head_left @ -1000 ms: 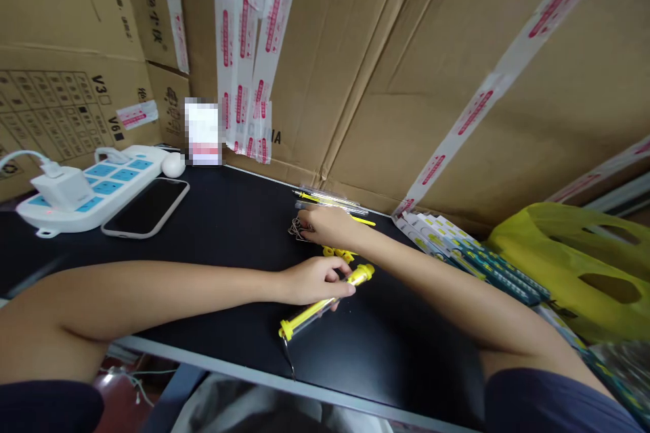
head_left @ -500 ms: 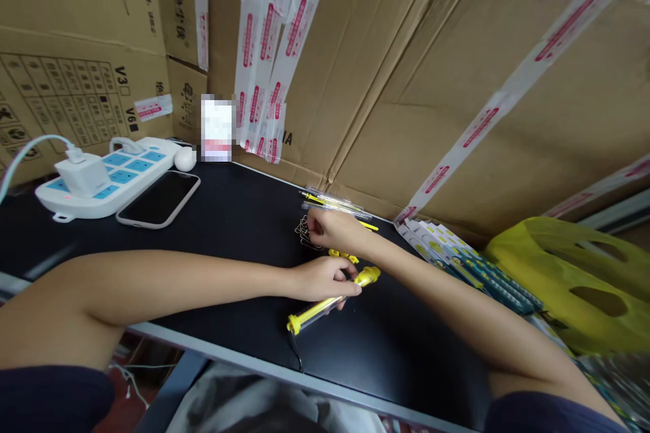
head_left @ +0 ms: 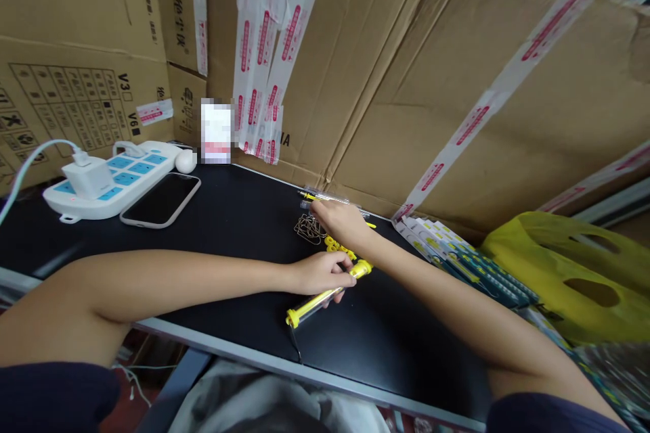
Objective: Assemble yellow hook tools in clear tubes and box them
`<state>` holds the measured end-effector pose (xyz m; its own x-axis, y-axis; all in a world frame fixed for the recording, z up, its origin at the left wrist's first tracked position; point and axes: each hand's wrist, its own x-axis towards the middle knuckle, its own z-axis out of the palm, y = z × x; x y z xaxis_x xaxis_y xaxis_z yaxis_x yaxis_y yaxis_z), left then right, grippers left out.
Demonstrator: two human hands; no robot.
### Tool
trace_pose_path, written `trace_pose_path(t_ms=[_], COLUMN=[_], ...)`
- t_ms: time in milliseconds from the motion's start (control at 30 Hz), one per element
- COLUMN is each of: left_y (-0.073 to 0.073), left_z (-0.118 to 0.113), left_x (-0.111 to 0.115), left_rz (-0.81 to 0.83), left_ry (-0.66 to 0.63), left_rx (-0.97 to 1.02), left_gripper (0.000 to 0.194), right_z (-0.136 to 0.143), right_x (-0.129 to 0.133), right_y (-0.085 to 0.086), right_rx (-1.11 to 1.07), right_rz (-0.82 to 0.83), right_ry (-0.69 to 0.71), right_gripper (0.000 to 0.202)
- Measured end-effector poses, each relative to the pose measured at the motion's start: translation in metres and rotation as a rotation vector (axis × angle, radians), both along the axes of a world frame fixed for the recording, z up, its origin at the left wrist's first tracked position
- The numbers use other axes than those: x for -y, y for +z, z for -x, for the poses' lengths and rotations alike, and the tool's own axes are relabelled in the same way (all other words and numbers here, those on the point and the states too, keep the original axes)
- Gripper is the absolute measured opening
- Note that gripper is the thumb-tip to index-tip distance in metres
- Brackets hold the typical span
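My left hand [head_left: 328,276] is closed around a slim clear tube [head_left: 315,306] with yellow ends and a yellow rod inside. The tube lies slanted just over the black table, and a thin bent wire hook hangs from its lower end. My right hand [head_left: 341,222] is curled, with its back to me, between a pile of metal wire hooks [head_left: 309,229] and the clear tubes [head_left: 330,197] at the back. Its fingertips are hidden, so what they hold, if anything, does not show. Small yellow plastic parts [head_left: 336,247] lie between my hands.
A white power strip [head_left: 116,179] with a plugged-in charger, a phone [head_left: 161,200] and a white round object [head_left: 185,161] are at the left. Cardboard walls [head_left: 437,115] stand behind. Printed packages [head_left: 467,264] and a yellow plastic bag [head_left: 563,270] are at the right.
My right hand has moved off the wire hook pile, a little to the right, showing more of the pile. My left hand still holds the tube, almost unmoved. The view has shifted slightly.
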<state>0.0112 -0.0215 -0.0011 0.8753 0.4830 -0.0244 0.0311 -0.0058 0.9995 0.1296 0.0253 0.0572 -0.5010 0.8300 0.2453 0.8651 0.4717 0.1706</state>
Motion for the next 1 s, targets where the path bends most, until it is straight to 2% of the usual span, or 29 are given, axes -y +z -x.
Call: trace_pose_path(t_ms=[133, 200, 267, 333, 433, 567, 633, 733, 867, 1000], left_y=[0.003, 0.005, 0.005, 0.006, 0.006, 0.007, 0.006, 0.006, 0.009, 0.013], left_z=[0.001, 0.002, 0.002, 0.002, 0.003, 0.003, 0.003, 0.002, 0.001, 0.000], left_x=[0.002, 0.003, 0.003, 0.003, 0.003, 0.003, 0.004, 0.003, 0.001, -0.001], left_rz=[0.038, 0.057, 0.069, 0.082, 0.092, 0.079, 0.051, 0.043, 0.035, 0.060], left_ry=[0.055, 0.078, 0.100, 0.120, 0.136, 0.153, 0.162, 0.119, 0.047, 0.023], left_rx=[0.030, 0.051, 0.073, 0.098, 0.132, 0.115, 0.099, 0.026, -0.107, -0.149], left_gripper=[0.014, 0.013, 0.012, 0.010, 0.008, 0.017, 0.025, 0.033, 0.037, 0.031], right_z=[-0.022, -0.041, -0.060, -0.075, -0.087, -0.088, -0.086, -0.084, -0.087, -0.090], right_x=[0.003, 0.010, 0.021, 0.039, 0.072, 0.105, 0.111, 0.111, 0.110, 0.111], right_y=[0.013, 0.019, 0.021, 0.015, -0.004, -0.032, -0.042, -0.049, -0.051, -0.051], right_rx=[-0.098, -0.342, -0.483, -0.552, -0.576, -0.481, -0.409, -0.429, -0.532, -0.579], right_rz=[-0.094, -0.138, -0.126, -0.115, -0.127, -0.258, -0.274, -0.271, -0.263, -0.242], right_ry=[-0.053, -0.053, -0.029, -0.053, -0.061, 0.033, 0.129, 0.211, 0.198, 0.172], right_gripper=[0.016, 0.011, 0.010, 0.011, 0.009, 0.004, 0.006, 0.009, 0.008, 0.005])
